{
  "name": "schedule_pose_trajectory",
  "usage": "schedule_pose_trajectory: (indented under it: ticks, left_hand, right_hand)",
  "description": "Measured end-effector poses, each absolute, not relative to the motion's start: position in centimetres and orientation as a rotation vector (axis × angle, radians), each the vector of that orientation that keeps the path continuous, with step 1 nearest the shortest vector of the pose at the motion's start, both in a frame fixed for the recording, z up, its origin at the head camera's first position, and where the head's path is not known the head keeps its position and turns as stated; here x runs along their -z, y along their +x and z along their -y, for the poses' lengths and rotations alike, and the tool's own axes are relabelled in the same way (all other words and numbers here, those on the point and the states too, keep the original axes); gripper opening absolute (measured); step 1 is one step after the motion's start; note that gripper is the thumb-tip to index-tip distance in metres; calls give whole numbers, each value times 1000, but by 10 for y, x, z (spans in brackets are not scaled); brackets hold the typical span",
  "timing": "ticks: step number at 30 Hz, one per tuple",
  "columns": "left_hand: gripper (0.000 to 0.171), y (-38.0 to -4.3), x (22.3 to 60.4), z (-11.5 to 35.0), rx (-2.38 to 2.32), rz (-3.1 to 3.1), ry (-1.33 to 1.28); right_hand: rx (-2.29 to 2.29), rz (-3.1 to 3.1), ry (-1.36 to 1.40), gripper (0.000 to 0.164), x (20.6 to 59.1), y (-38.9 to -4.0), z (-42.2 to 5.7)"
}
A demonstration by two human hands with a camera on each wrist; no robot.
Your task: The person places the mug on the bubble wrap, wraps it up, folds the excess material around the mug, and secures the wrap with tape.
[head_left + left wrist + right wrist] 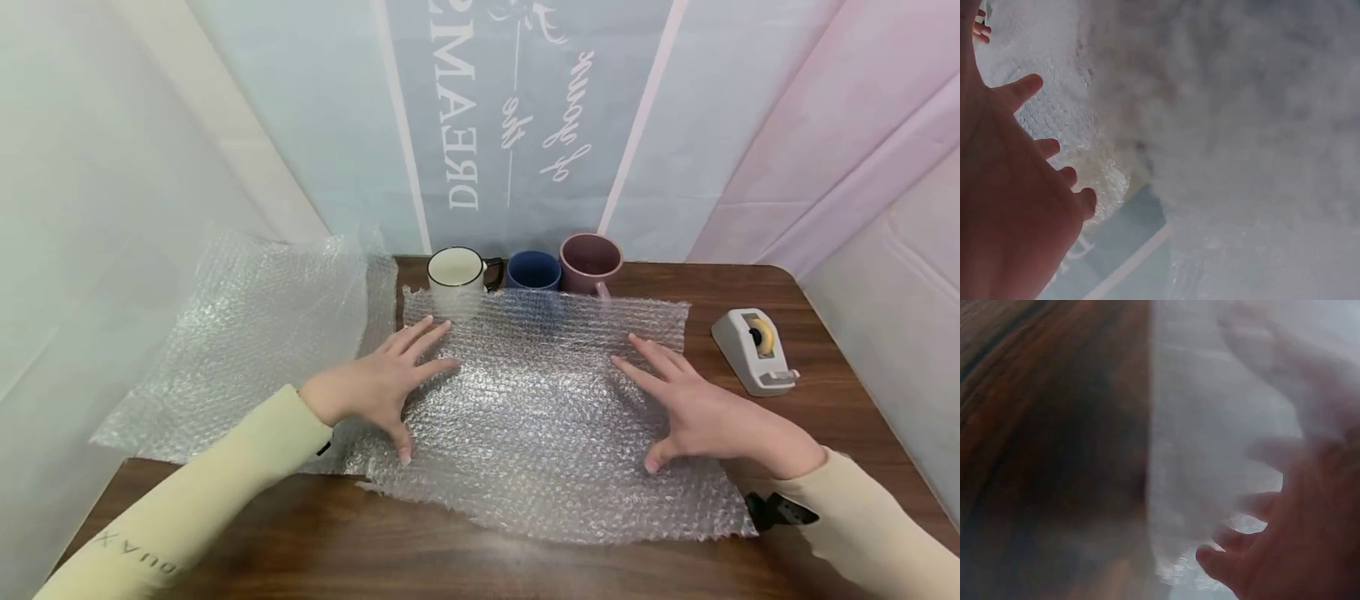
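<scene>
A sheet of bubble wrap [525, 433] lies across the middle of the wooden table, its far edge overlapping the fronts of the mugs. My left hand [382, 379] is over its left side, fingers spread and thumb toward me. On the right side, my right hand [693, 408] is likewise spread over the sheet. Neither hand grips anything. In the left wrist view the left hand [1016, 181] shows its fingers apart beside the shiny wrap. The right wrist view has the right hand [1272, 537] with fingers extended near the wrap's edge, partly blurred.
A second bubble wrap piece [255, 333] spreads at the left, over the table edge. At the back stand a white mug [456, 268], a blue mug [533, 271] and a mauve mug [591, 258]. A tape dispenser [753, 350] sits right, on the wooden table [420, 550]. Curtains surround it.
</scene>
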State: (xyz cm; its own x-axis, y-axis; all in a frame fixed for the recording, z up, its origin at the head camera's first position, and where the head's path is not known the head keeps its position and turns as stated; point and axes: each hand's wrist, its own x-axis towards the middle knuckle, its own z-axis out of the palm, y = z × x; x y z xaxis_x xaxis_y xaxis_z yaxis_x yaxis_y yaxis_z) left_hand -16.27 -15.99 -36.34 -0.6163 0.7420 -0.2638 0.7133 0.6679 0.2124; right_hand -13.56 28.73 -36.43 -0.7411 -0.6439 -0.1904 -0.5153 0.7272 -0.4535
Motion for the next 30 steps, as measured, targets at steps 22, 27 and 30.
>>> schedule_pose_trajectory:
  ticks: [22,27,30]
  left_hand:
    - [156,-160,385,145,115,-2436,950]
    - [157,-163,386,139,87,-2436,923]
    - [157,-165,385,141,75,-2444,898]
  right_hand:
    - [487,-2375,-777,140,394,-153,-277]
    - [532,-2369,-768,140,392,-153,-282]
    - [541,-2375,-766,141,391,-155,-280]
